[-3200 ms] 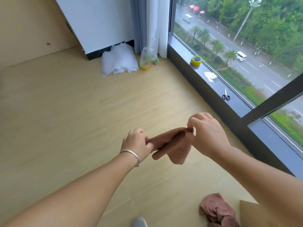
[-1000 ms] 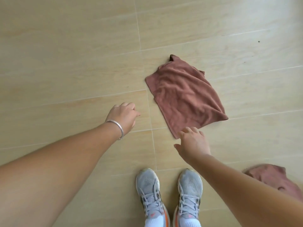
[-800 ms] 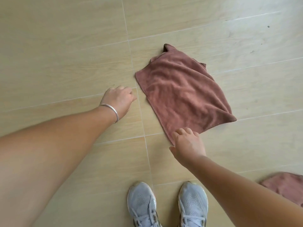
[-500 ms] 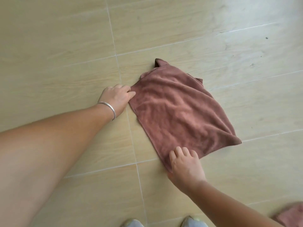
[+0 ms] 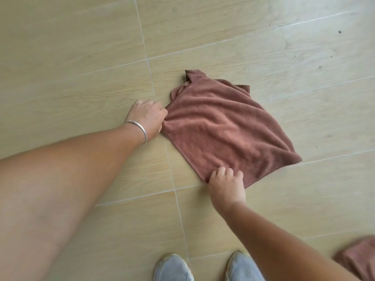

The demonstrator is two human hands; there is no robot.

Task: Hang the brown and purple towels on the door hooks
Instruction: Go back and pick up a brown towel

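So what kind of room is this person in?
Probably an indoor room, though the type is unclear: only a wood-look tiled floor shows, with a brown towel spread on it and the person's grey shoes.

You look straight down on the floor [image 5: 81, 47], where the towel [image 5: 223, 126] lies spread flat. Your left hand [image 5: 147, 116] sits at the towel's left corner, gripping its edge. Your right hand [image 5: 227, 186] rests on the towel's near corner, fingers curled onto the cloth. Your two shoes [image 5: 174, 268] stand nearer than the towel, below the right hand. A second cloth [image 5: 359, 258] lies well apart from the towel, near and to its right.
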